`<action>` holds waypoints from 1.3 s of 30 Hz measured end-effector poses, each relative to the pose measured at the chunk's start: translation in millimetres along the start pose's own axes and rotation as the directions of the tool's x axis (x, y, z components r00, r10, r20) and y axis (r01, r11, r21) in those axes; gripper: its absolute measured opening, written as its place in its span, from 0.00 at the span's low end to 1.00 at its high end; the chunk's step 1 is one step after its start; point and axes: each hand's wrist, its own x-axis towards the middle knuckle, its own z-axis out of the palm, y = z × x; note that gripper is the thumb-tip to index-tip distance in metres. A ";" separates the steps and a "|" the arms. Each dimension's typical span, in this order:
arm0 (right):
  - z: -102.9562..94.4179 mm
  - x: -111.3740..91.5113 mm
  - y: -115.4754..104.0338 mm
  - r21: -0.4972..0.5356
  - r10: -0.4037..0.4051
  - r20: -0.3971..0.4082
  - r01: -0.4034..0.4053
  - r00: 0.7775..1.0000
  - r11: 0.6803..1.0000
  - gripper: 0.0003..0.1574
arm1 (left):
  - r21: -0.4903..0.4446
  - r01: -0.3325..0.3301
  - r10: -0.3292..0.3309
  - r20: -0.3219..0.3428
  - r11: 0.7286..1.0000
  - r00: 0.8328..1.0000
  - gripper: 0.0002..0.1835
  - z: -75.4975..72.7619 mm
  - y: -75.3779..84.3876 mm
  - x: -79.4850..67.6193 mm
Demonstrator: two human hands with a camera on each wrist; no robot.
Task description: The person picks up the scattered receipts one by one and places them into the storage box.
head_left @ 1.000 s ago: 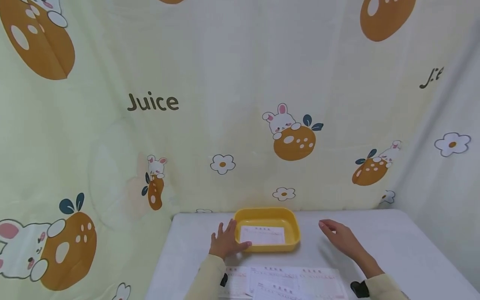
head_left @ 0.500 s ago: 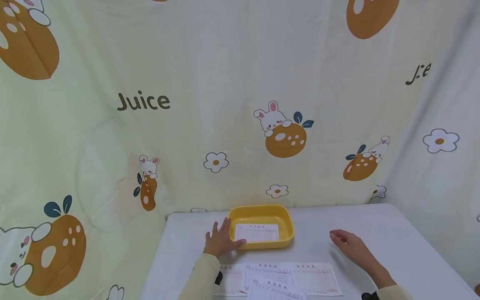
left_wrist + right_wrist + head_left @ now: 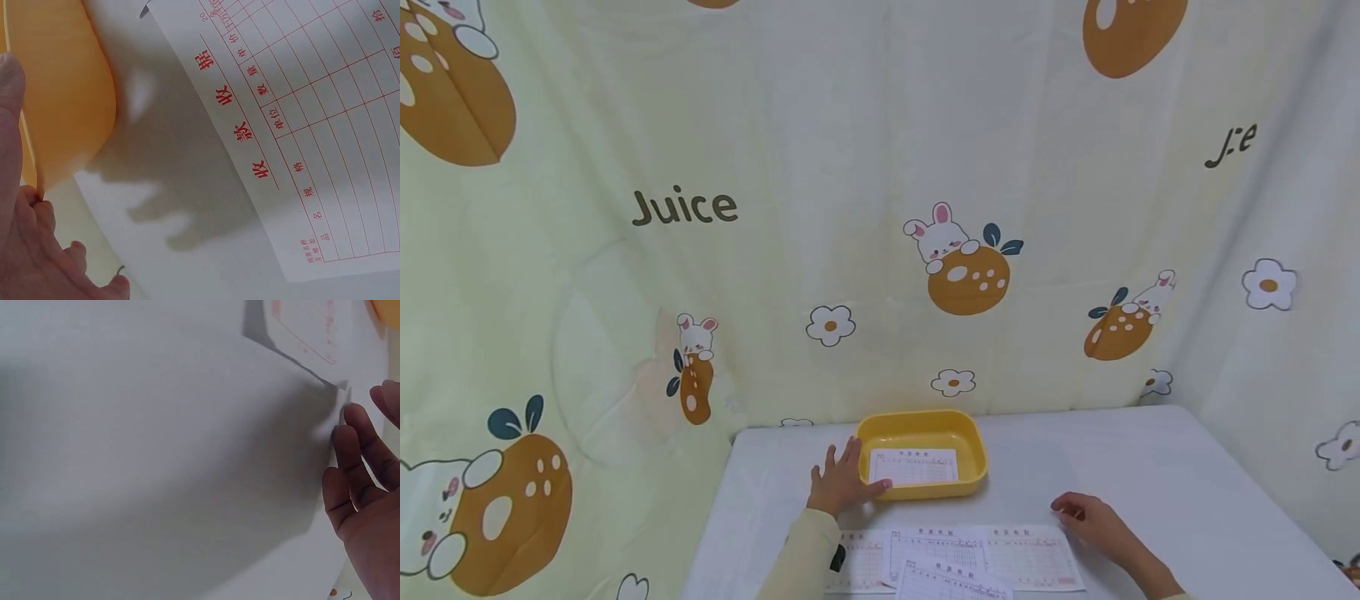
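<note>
A shallow yellow tray [image 3: 925,492] stands at the back of the table, a printed receipt slip [image 3: 913,468] lying in it. My left hand [image 3: 842,483] rests on its left front corner, fingers spread along the side and thumb over the front rim. The left wrist view shows the thumb on the yellow wall [image 3: 62,94], with a red-printed receipt [image 3: 300,125] nearby. My right hand [image 3: 1097,527] is at the right receipt [image 3: 1033,562]. In the right wrist view its fingertips [image 3: 347,440] are right at that paper's edge, fingers loosely bent, thumb apart.
Several receipt slips lie in an overlapping row before the tray, among them a middle sheet [image 3: 936,546] and a front one [image 3: 951,582] set askew. The white-covered table [image 3: 1165,475] backs onto a printed curtain [image 3: 865,208].
My right hand has come down from beside the tray to the right receipt's edge. The left hand stays on the tray. The head view has shifted slightly.
</note>
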 end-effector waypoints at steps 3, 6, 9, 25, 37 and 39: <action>6.5 -1.2 5.0 0.003 0.029 0.007 -0.029 1.000 1.000 0.08 | -0.001 0.002 -0.002 0.004 1.000 1.000 0.59 -5.2 4.1 -5.0; 12.1 -2.0 8.3 -0.035 0.054 0.020 -0.053 0.998 0.998 0.07 | -0.005 0.005 -0.004 0.018 1.000 1.000 0.59 -11.2 8.7 -9.7; 14.9 -2.2 6.8 -0.105 0.070 0.022 -0.068 0.997 0.992 0.06 | -0.006 0.005 -0.004 0.026 1.000 1.000 0.58 -14.2 11.6 -12.5; 12.6 -6.1 -8.4 -0.156 0.079 0.020 -0.075 0.997 0.985 0.11 | -0.014 0.009 -0.009 0.002 1.000 1.000 0.58 -15.9 13.1 -14.1; 11.0 -3.7 -0.1 -0.042 0.070 0.040 -0.068 0.997 0.997 0.04 | -0.022 0.016 -0.016 0.014 1.000 1.000 0.59 -15.3 12.5 -14.8; 10.1 -3.1 0.3 -0.050 0.061 0.039 -0.059 0.997 0.997 0.03 | -0.014 0.018 -0.018 0.012 1.000 1.000 0.59 -14.3 11.5 -14.8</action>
